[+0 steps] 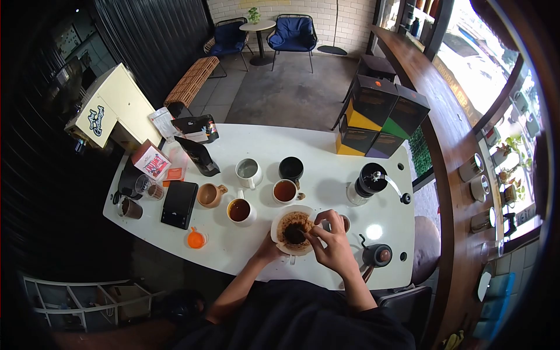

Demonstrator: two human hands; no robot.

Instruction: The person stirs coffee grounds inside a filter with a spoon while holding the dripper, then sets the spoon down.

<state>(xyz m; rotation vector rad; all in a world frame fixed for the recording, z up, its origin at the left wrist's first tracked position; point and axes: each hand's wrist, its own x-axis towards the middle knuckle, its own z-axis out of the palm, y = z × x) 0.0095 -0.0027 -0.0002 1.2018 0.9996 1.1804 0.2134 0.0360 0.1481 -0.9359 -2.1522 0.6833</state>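
Observation:
Close to my body, a white dripper point(292, 258) holds a paper coffee filter point(280, 220), stained brown inside with dark wet grounds point(294, 233) at its bottom. My left hand point(269, 249) grips the dripper from the left and below, its fingers mostly hidden. My right hand point(333, 248) is closed in a pinch at the filter's right edge; the fingertips partly cover what they grip. Partly behind that hand is a small cup point(346, 223) with brown contents. Just beyond the dripper stand a white mug of reddish-brown liquid point(284, 191) and another white mug point(239, 211).
A hand grinder point(370, 182) and a small kettle point(377, 255) stand right. Left are a black scale point(179, 204), a tan cup point(209, 195) and an orange cup point(196, 238). A metal pitcher point(249, 170), black cup point(291, 168) and stacked boxes point(373, 116) stand farther back.

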